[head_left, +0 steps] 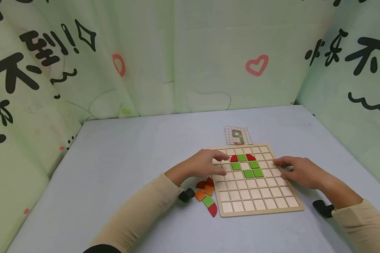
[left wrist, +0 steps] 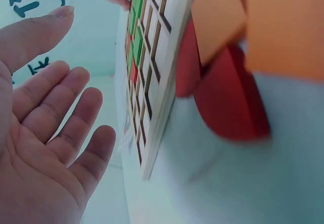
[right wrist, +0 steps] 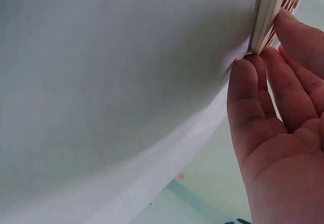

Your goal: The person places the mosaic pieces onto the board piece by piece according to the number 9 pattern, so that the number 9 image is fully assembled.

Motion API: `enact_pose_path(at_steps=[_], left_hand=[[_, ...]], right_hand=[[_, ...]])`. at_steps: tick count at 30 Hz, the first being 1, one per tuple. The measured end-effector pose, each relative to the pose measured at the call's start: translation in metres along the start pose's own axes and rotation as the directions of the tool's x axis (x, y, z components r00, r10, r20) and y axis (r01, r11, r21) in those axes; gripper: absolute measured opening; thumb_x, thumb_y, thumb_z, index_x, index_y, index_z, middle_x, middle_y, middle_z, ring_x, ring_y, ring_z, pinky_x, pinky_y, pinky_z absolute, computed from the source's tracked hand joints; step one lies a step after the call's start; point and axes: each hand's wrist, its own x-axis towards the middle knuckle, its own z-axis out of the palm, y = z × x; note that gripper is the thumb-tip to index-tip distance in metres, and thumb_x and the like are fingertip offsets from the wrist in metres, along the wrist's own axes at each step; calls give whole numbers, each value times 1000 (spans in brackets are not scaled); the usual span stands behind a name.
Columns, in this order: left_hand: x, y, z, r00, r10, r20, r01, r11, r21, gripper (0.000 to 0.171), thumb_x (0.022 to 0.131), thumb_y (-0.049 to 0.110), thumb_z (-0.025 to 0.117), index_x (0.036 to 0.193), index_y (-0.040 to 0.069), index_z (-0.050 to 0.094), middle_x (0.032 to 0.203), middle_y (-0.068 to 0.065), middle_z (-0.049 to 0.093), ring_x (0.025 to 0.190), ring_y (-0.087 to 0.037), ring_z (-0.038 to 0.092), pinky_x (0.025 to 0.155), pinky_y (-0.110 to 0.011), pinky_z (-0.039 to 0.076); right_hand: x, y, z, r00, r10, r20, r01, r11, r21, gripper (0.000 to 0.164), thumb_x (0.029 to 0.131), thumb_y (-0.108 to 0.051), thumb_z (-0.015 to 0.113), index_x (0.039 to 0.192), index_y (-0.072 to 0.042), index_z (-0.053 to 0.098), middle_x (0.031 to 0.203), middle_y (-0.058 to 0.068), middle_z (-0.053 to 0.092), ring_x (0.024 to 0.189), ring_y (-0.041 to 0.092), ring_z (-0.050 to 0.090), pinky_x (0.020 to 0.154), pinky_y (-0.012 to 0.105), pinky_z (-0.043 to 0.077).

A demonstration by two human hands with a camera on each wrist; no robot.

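A wooden grid board (head_left: 262, 212) lies flat on the table, with green squares (head_left: 258, 172) and red quarter-round pieces (head_left: 250, 157) set in its cells. My left hand (head_left: 206, 163) hovers over the board's left side, thumb and fingers spread apart and holding nothing. In the left wrist view, its palm (left wrist: 40, 168) and loosely bent fingers show. My right hand (head_left: 304, 172) rests at the board's right edge. In the right wrist view, its fingertips (right wrist: 243, 70) lie right at the board's side (right wrist: 266, 19), the thumb up near the top face.
Left of the board lie several loose pieces: orange squares (head_left: 200, 195), a green square (head_left: 208, 201) and red quarter-rounds (head_left: 212, 209). A printed pattern card (head_left: 238, 135) lies behind the board on the white table (head_left: 130, 151). Pale green curtains (head_left: 209, 52) with black lettering surround the table.
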Motion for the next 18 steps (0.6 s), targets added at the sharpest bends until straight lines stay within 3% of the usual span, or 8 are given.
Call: enact_pose_path(at_steps=[10,18], left_hand=[[-14,-21,-3,997,-71,-16,71,997,-7,41,90,22,76,130,21,67,119,7,65,114,-13,55,90,-28,49],[-24,-33,-2,995,-91,35,92,996,-17,33,89,17,78,121,19,72,110,13,67,109,-11,58,90,-27,50]], right_hand=[[0,-1,0,1000,5,-1,-5,1000,-8,47,89,-9,71,133,4,59,121,25,62,109,44,61,88,58,48],[-2,-4,0,1000,12,-1,-12,1000,-7,47,89,-10,71,133,4,59,122,25,62,109,44,60,88,58,48]])
